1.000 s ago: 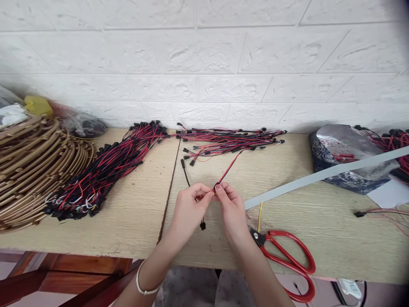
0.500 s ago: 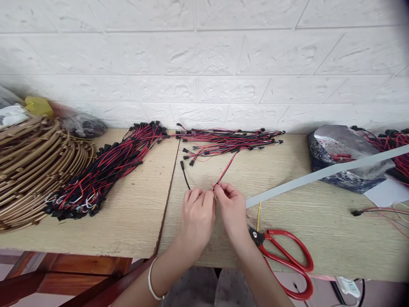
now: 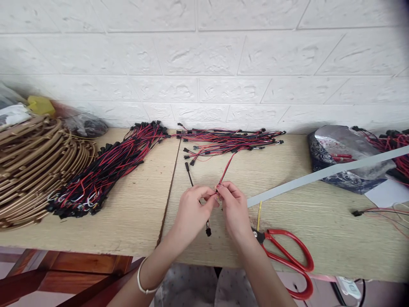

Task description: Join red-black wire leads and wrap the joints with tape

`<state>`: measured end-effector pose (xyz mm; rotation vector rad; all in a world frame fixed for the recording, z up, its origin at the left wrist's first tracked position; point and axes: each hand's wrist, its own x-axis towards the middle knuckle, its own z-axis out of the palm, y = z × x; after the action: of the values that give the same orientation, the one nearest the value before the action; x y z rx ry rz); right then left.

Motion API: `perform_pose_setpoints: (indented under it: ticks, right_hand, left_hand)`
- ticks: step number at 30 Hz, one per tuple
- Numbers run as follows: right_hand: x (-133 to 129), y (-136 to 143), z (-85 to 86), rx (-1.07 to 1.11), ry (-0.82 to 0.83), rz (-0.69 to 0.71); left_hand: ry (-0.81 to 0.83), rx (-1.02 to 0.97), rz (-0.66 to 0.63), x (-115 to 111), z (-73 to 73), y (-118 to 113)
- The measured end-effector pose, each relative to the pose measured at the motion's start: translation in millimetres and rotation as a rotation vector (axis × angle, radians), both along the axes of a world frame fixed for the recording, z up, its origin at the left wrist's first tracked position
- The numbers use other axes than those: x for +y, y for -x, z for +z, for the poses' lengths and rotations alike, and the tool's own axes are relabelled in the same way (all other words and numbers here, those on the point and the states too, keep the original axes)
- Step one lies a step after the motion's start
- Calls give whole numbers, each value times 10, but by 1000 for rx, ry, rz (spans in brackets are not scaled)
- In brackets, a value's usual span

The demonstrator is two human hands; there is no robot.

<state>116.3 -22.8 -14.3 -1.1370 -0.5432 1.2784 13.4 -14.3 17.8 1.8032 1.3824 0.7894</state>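
Note:
My left hand [image 3: 195, 209] and my right hand [image 3: 235, 209] meet tip to tip over the table, both closed in a pinch. Between the fingertips is the near end of a red-and-black wire [image 3: 226, 169], which runs away from me to the pile behind. The exact joint there is hidden by my fingers. A black cable with a barrel plug [image 3: 187, 167] passes beneath my left hand. A small black connector [image 3: 208, 232] shows below that hand, on a short lead. Red-handled scissors [image 3: 289, 251] lie beside my right wrist.
Bundled red-and-black wires [image 3: 118, 164] lie left, another wire pile [image 3: 230, 140] along the wall. Bamboo hoops [image 3: 41, 170] are stacked far left. A grey strip [image 3: 300, 181] slants right, over a patterned bag [image 3: 322, 170]. A yellow strip [image 3: 259, 215] lies near the scissors.
My left hand has turned and opened out a little from a tighter curl, exposing the connector beneath it. The black cable has shifted slightly right. My right hand keeps its pinch.

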Motion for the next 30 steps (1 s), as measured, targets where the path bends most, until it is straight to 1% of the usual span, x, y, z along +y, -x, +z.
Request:
perform_pose_setpoints:
  ticks: [7, 9, 13, 15, 17, 20, 22, 26, 30]
  right_hand:
    - [15, -8, -37, 1, -73, 105]
    - [21, -14, -32, -12, -81, 109]
    - [28, -22, -31, 25, -76, 66]
    - [25, -30, -48, 36, -77, 64]
    - [20, -44, -64, 28, -65, 90]
    - [14, -69, -53, -21, -29, 149]
    - [10, -77, -18, -83, -12, 153]
    - [-1, -57, 53, -268, -42, 80]
    - [-9, -27, 54, -366, -82, 13]
  left_hand:
    - [-73, 70, 50, -32, -7, 10]
    - [-114, 87, 47, -51, -18, 2]
    - [-193, 120, 59, -70, -43, -19]
    - [-198, 123, 84, -66, -52, -17]
    - [-176, 115, 100, -60, -60, -5]
    - [-175, 122, 122, -59, -73, 12]
    - [-237, 159, 138, -70, -86, 8]
    - [-411, 251, 149, -102, -124, -34]
    - [-511, 317, 156, -119, -168, -56]
